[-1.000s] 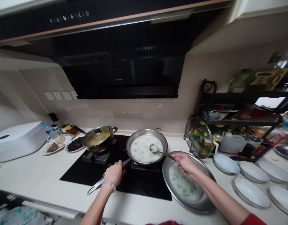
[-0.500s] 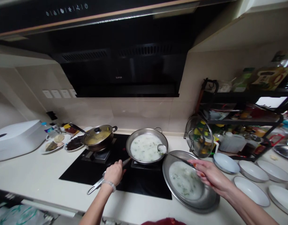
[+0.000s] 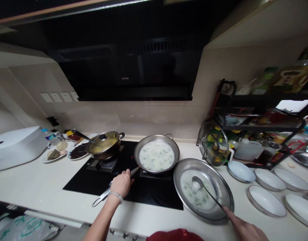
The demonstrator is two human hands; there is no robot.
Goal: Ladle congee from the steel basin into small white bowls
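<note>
My left hand (image 3: pixel 122 183) is wrapped round the long handle of a steel wok (image 3: pixel 175 146), which stands on the right burner. White soup (image 3: pixel 156 155) with green bits fills much of the wok. In my right hand (image 3: pixel 244 227) is the handle of a ladle (image 3: pixel 197 182). Its bowl is over the wide steel basin (image 3: pixel 225 182) on the counter, right of the wok, at the surface of similar white soup (image 3: pixel 201 202). Part of my right hand is cut off by the lower edge of the view.
A lidded pan (image 3: pixel 103 144) sits on the left burner. Plates of food (image 3: pixel 55 152) and a white box (image 3: pixel 17 145) stand farther left. White bowls (image 3: pixel 266 201) crowd the right counter. Behind them are a glass lid (image 3: pixel 213 144) and a shelf rack (image 3: pixel 261 126). A range hood (image 3: pixel 133 67) hangs above.
The ladle has gone from the wok's right side to over the basin, my right hand moving right and down with it. My left hand keeps hold of the wok handle.
</note>
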